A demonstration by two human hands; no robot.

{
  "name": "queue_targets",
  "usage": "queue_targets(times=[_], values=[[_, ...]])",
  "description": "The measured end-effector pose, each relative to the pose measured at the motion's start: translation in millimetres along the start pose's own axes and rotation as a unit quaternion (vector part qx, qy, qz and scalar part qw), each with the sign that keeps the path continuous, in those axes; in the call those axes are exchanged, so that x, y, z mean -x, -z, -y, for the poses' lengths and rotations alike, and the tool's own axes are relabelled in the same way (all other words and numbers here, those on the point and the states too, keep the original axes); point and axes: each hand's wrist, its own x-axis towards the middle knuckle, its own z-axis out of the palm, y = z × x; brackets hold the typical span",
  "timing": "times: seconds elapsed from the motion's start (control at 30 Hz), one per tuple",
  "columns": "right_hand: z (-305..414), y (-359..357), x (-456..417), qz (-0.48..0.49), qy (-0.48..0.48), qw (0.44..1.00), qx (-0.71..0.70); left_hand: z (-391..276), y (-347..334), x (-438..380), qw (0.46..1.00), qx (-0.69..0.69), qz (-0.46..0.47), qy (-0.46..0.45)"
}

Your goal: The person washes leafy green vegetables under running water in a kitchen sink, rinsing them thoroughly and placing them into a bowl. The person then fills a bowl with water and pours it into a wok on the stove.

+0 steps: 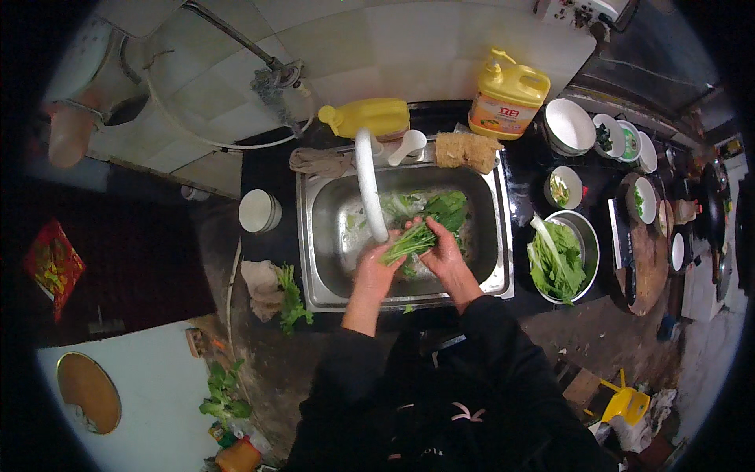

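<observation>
Both hands hold a bunch of thin-stemmed leafy greens (415, 241) over a stainless steel sink (330, 283). My left hand (377, 265) closes around the stem ends, just below the mouth of the white faucet spout (368, 183). Farther up the bunch, my right hand (443, 252) grips it near the leaves, with thumb and fingers around the stems. Broad green leaves (448, 207) lie beyond the fingers, and I cannot tell which belong to the bunch. Loose leaf scraps are scattered on the sink floor. Whether water runs from the spout is unclear.
Right of the sink stands a metal pot (591, 248) with leafy lettuce-like greens (557, 259). Beyond it, a knife (631, 277) rests on a round wooden board (649, 271). Yellow detergent jugs (510, 94) line the back. Stacked bowls (257, 210) and herbs (290, 301) sit left.
</observation>
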Motion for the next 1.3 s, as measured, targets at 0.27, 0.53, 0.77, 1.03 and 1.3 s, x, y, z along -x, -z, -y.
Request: queue_targets(times=[0.27,0.53,0.77,1.03,1.3], values=[[10.0,-2.5,-2.9,0.036,-0.005,0.962,0.272,-21.5,-21.6,-19.8,0.746,-0.653,-0.125,0.032],[15.3,15.0,6.2,0.088,-0.003,0.966,0.243,-9.9,-24.6,-11.5,0.865,-0.483,-0.132,-0.031],[22.1,18.8,13.4,0.080,-0.016,0.975,0.205,-14.5,-8.9,-12.3,0.780,-0.624,-0.033,-0.039],[9.0,12.1,10.3,0.084,0.052,0.968,0.231,0.3,-12.5,-16.0,0.771,-0.626,-0.038,-0.110],[9.6,19.9,3.6,0.097,-0.027,0.990,0.101,-3.2,-37.7,-7.7,0.726,-0.672,-0.093,-0.113]])
